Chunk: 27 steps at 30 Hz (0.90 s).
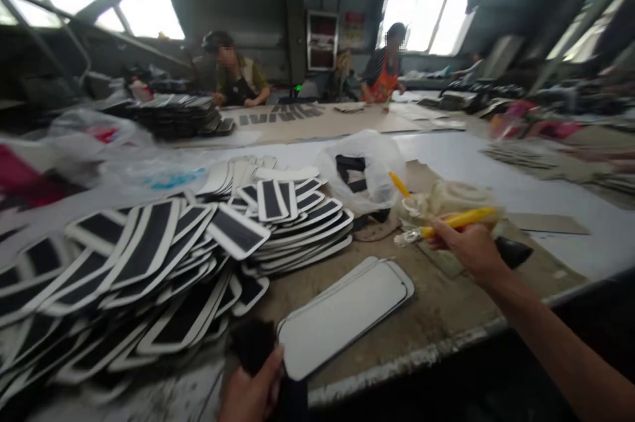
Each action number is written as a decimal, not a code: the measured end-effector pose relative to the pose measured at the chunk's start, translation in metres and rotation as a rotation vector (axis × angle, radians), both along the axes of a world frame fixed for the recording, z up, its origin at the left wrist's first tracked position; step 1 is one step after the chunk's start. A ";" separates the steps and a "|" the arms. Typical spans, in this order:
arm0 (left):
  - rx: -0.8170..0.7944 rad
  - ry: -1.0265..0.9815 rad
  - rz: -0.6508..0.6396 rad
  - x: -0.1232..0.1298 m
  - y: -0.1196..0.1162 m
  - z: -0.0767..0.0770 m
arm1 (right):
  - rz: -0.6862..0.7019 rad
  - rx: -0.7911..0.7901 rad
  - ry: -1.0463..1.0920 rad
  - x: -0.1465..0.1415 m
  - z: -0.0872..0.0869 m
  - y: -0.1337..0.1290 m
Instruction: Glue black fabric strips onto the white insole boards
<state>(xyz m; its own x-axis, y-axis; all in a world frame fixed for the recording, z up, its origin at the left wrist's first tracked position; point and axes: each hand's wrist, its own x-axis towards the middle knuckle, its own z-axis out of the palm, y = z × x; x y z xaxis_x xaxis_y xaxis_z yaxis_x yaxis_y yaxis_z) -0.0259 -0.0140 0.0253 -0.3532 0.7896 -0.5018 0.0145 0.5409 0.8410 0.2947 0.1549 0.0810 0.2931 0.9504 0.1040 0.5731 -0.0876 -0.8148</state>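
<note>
My right hand (pixel 466 247) is closed around a yellow-handled brush (pixel 469 215). The brush's pale, glue-coated tip (pixel 409 237) points left above the board. At the table's front edge my left hand (pixel 253 389) grips a black piece of material (pixel 254 342), its thumb at the near end of a white rounded panel (pixel 342 316). That panel lies on a small stack. To the left rises a large heap of white-edged panels with black centres (pixel 149 243). Beyond my right hand sits a glue-crusted container (pixel 446 197) with a second yellow handle (pixel 398 184) leaning by it.
A clear plastic bag (pixel 362 164) with black pieces stands behind the panels. A stained brown board (pixel 446 303) covers the table front. Two people (pixel 243 81) work at the far table, beside dark stacks (pixel 173 116). More plastic bags (pixel 99 144) lie at left.
</note>
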 end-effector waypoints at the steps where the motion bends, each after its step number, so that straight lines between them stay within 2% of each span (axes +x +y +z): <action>1: 0.002 -0.038 0.024 -0.001 0.001 -0.006 | 0.129 0.003 0.141 -0.015 -0.005 -0.018; 3: 0.001 -0.092 0.059 -0.003 0.002 -0.016 | 0.318 -0.067 0.283 -0.047 -0.011 -0.053; 6: 0.005 -0.128 0.070 -0.003 0.002 -0.019 | 0.456 -0.116 0.368 -0.095 -0.016 -0.094; 10: 0.022 -0.145 0.054 -0.003 0.001 -0.017 | 0.529 -0.166 0.459 -0.136 -0.024 -0.113; 13: 0.027 -0.156 0.044 -0.004 0.002 -0.019 | 0.552 -0.187 0.474 -0.144 -0.031 -0.113; 16: 0.033 -0.165 0.040 -0.005 0.002 -0.023 | 0.560 -0.161 0.391 -0.139 -0.035 -0.112; 19: 0.036 -0.165 0.044 -0.005 0.002 -0.027 | 0.537 -0.129 0.340 -0.137 -0.032 -0.114; 23: 0.031 -0.154 0.053 -0.005 0.002 -0.031 | 0.567 -0.138 0.389 -0.147 -0.030 -0.119; 27: 0.018 -0.138 0.056 -0.004 0.002 -0.029 | 0.600 -0.042 0.270 -0.146 -0.036 -0.119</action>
<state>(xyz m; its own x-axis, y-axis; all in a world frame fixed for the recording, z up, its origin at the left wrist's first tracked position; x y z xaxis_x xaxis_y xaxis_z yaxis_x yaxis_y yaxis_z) -0.0300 -0.0120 -0.0041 -0.3252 0.7802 -0.5343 -0.1315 0.5222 0.8426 0.1489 0.0360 0.0448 -0.2785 0.9586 0.0599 0.3083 0.1483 -0.9397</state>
